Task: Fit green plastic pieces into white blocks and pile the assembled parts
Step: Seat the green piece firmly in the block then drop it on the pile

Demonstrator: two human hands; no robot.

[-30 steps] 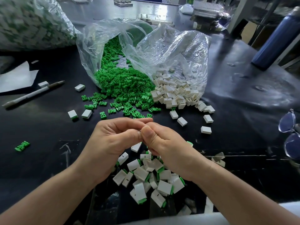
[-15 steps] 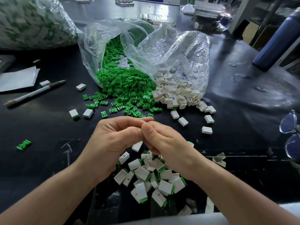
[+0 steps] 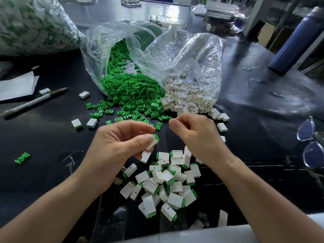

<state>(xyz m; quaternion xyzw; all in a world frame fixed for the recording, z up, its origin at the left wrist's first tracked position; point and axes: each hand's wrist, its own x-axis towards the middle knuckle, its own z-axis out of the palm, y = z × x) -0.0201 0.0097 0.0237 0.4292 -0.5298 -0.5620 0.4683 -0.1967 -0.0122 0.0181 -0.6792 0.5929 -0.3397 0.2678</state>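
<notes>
1 block pinched, L hand raised

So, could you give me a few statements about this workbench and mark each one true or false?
1. The left hand holds a white block with a green end. True.
2. The loose green pieces spill from a cardboard box. False: they spill from a clear plastic bag.
3. The pile of assembled parts lies nearer the person than the loose green pieces. True.
4. The glasses lie on the left side of the table. False: they lie at its right edge.
5. A pen lies to the left of the loose green pieces. True.
</notes>
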